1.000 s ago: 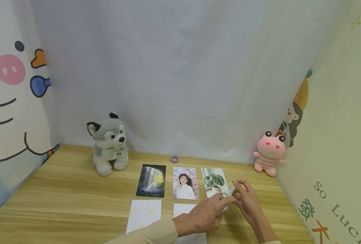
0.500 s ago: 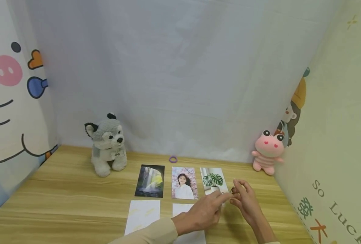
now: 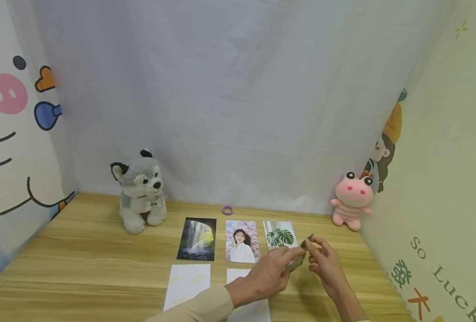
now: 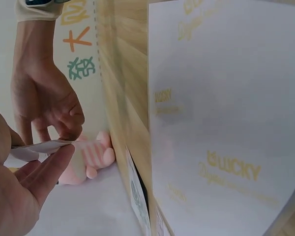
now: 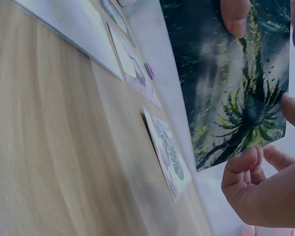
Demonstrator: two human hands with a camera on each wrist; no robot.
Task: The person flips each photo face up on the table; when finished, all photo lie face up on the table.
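My left hand (image 3: 262, 275) holds a photo print (image 3: 296, 263) up off the table, in front of the plant photo (image 3: 280, 235). A dark green forest scene shows on the held print (image 5: 226, 93) in the right wrist view, the left thumb (image 5: 234, 19) pressed on its face. My right hand (image 3: 328, 268) pinches the print's far edge near a corner, fingers curled. From the left wrist view the print appears nearly edge-on between both hands, its pale back partly showing; whether it is a single sheet I cannot tell.
A waterfall photo (image 3: 197, 239) and a portrait photo (image 3: 242, 241) lie left of the plant photo. Two white sheets (image 3: 187, 286) (image 4: 226, 108) lie nearer. Behind are a purple ring (image 3: 227, 210), a husky plush (image 3: 141, 194) and a pink plush (image 3: 352, 201).
The held print has turned between my hands: its pale side showed earlier, and now the dark green picture shows. My hands stay in nearly the same place.
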